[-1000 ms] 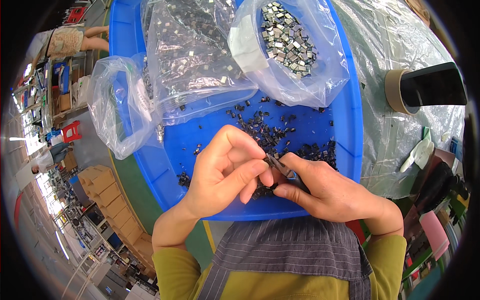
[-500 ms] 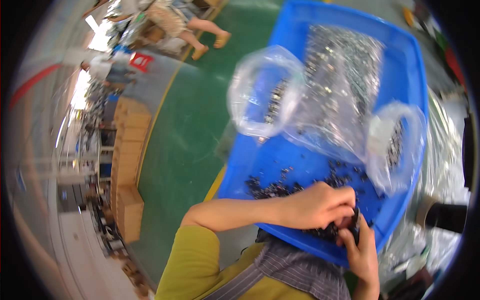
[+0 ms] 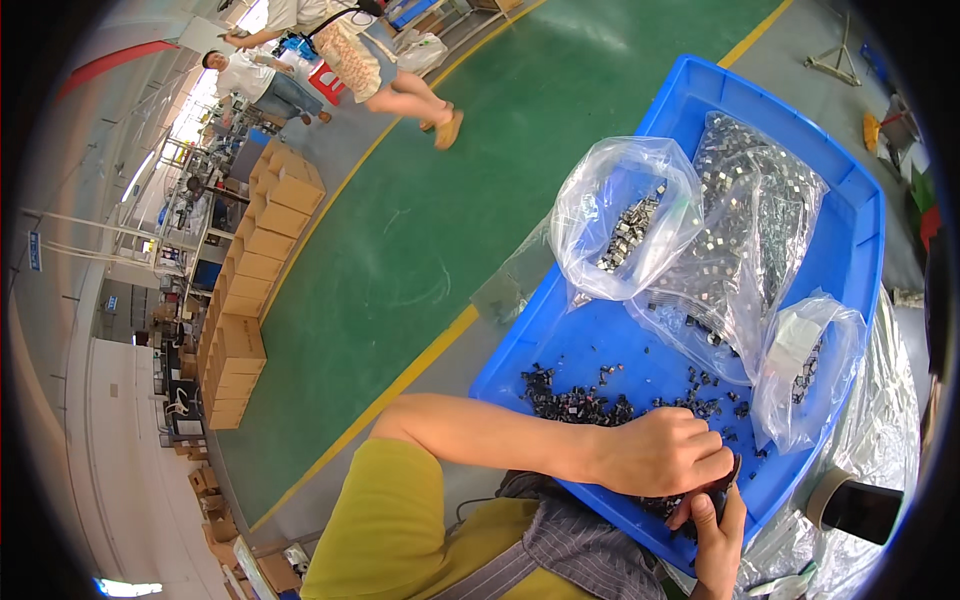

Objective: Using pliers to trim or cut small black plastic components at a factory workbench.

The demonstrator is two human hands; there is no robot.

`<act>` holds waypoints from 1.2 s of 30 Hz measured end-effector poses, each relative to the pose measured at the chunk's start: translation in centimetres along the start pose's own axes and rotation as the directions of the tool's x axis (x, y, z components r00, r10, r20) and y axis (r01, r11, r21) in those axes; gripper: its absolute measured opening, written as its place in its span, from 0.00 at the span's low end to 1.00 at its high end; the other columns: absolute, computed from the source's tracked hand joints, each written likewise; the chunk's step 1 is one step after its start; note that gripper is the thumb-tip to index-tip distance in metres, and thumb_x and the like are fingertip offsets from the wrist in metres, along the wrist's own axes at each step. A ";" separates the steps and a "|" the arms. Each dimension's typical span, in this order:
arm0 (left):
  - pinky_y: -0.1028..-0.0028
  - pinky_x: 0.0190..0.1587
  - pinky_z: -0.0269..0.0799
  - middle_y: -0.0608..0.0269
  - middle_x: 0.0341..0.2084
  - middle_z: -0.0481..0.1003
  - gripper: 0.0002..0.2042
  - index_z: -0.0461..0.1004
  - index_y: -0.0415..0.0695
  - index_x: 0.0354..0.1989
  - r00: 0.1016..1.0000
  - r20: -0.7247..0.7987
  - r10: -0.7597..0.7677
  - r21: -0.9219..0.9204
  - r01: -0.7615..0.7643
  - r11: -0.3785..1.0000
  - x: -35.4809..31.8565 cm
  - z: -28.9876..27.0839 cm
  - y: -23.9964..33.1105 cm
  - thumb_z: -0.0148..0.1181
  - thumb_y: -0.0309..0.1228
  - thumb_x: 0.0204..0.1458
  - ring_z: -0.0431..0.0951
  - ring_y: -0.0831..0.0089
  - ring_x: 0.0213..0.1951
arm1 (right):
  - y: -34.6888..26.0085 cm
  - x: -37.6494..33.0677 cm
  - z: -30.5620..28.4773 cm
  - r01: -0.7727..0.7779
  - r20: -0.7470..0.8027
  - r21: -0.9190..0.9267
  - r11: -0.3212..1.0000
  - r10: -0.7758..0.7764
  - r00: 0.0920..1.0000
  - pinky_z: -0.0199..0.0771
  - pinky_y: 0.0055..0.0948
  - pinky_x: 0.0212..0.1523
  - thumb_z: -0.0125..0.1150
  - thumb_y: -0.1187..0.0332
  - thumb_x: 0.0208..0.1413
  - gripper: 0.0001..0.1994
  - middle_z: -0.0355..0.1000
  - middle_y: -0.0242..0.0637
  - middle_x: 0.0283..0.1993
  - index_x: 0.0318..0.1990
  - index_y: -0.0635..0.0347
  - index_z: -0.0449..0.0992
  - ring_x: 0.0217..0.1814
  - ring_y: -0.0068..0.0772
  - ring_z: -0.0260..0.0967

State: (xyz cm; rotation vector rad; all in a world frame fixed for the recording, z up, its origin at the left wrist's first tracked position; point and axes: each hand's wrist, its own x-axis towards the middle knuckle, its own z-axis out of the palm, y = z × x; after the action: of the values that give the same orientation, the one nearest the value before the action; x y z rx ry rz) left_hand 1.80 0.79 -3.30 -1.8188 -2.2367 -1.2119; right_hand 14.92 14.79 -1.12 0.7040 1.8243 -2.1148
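Observation:
My left hand (image 3: 665, 455) reaches across the near end of a blue plastic tray (image 3: 510, 360), its fingers curled over a small dark object (image 3: 733, 478). Close beside it, my right hand (image 3: 718, 535) has its thumb and fingers closed round that same object, whose kind I cannot make out. Small black parts (image 3: 580, 405) lie loose in the tray around the hands. Beyond them, a large clear bag (image 3: 750, 200) full of small metallic and black parts rests on the tray floor. An open clear bag (image 3: 625, 215) with similar parts stands at the left, another clear bag (image 3: 808, 370) at the right.
Clear plastic sheeting (image 3: 890, 400) and a black cylinder with a tan end (image 3: 860, 508) lie right of the tray. Across the green floor (image 3: 400, 260) stands a row of cardboard boxes (image 3: 245, 290). Two people are at the far left, one walking (image 3: 350, 65).
The view has turned and sharpened, so the tray sits further right and lower. Both hands remain together at the dark object, with the left hand's fingers now covering more of it.

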 end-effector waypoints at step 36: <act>0.84 0.21 0.65 0.48 0.32 0.78 0.14 0.55 0.36 0.54 0.661 0.544 -0.518 -0.639 0.726 0.254 2.2 -2.7 0.8 0.43 0.27 0.63 0.76 0.76 0.21 | 0.5 2.0 -0.3 0.305 -0.092 -0.746 0.593 -0.545 0.834 0.58 0.36 0.36 0.63 0.80 0.32 0.27 0.63 0.37 0.34 0.48 0.60 0.69 0.35 0.40 0.61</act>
State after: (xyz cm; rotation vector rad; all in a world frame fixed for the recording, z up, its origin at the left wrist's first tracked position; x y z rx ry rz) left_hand 0.54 1.11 0.10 -1.0575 -2.9543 -2.7689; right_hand 13.49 15.25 -2.63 0.4133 2.9834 -1.2930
